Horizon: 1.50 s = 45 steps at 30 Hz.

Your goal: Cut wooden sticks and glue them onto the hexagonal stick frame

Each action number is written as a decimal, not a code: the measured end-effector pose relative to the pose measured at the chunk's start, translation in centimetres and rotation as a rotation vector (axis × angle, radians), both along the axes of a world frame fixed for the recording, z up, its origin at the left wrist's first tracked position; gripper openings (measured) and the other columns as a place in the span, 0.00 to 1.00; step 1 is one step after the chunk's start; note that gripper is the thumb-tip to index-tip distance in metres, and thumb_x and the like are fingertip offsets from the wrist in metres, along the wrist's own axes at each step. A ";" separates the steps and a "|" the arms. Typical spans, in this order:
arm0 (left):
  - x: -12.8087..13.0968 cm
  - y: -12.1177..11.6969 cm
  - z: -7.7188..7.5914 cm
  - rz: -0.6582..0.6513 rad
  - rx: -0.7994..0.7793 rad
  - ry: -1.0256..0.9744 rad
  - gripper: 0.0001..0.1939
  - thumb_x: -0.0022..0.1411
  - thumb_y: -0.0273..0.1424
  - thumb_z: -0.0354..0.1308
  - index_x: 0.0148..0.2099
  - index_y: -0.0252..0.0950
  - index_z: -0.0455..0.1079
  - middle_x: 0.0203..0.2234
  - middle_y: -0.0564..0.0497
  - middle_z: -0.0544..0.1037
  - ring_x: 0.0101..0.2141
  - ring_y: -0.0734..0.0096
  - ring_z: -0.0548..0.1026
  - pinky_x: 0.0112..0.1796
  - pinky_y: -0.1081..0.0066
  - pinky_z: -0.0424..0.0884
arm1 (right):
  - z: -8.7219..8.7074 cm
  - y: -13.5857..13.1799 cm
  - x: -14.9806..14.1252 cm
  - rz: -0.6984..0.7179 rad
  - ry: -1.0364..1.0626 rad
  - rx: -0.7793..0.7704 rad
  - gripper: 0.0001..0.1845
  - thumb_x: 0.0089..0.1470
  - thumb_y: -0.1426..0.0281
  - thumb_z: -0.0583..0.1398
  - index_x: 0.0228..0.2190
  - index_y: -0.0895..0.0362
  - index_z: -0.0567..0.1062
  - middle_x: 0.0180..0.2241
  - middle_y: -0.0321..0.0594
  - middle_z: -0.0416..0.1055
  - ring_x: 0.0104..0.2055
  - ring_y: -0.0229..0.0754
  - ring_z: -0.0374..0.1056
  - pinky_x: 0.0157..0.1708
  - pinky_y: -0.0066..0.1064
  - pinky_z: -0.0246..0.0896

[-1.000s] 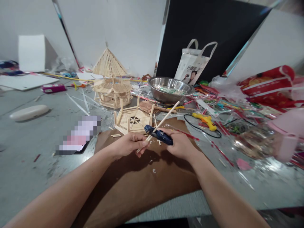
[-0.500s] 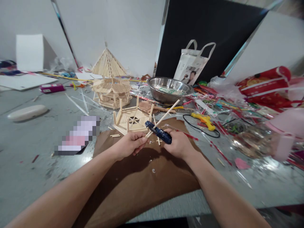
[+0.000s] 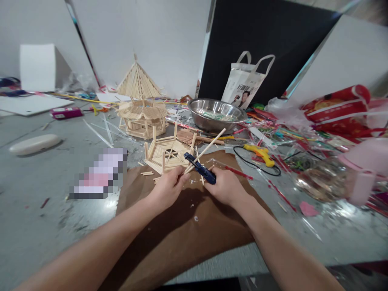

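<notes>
The left hand (image 3: 169, 186) has its fingers pinched shut on pale sticks (image 3: 213, 143), apparently uncut, crossing a blue cutter (image 3: 206, 173); the right hand's (image 3: 226, 185) fingers wrap its handle. Just beyond, the six-sided base (image 3: 158, 153) has uprights (image 3: 163, 161) but no roof; farther back on the bench (image 3: 33, 173), a roofed pavilion (image 3: 142, 110) stands.

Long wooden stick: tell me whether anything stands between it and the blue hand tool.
Nothing visible does. The left hand holds the long wooden stick, which crosses the blue hand tool in the right hand.
</notes>
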<state>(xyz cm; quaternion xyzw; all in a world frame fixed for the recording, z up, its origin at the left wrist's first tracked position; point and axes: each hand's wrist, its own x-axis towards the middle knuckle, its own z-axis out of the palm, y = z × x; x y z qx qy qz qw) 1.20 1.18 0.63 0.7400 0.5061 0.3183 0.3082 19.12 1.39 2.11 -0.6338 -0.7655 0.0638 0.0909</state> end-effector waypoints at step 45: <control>-0.5 0.5 0.2 -0.171 -0.079 -0.247 0.15 0.56 0.39 0.42 0.23 0.34 0.53 0.16 0.59 0.50 0.19 0.82 0.51 0.21 0.79 0.50 | -0.1 -0.2 0.2 0.106 0.245 0.091 0.23 0.38 0.68 0.55 0.41 0.54 0.63 0.35 0.40 0.69 0.37 0.43 0.64 0.37 0.31 0.55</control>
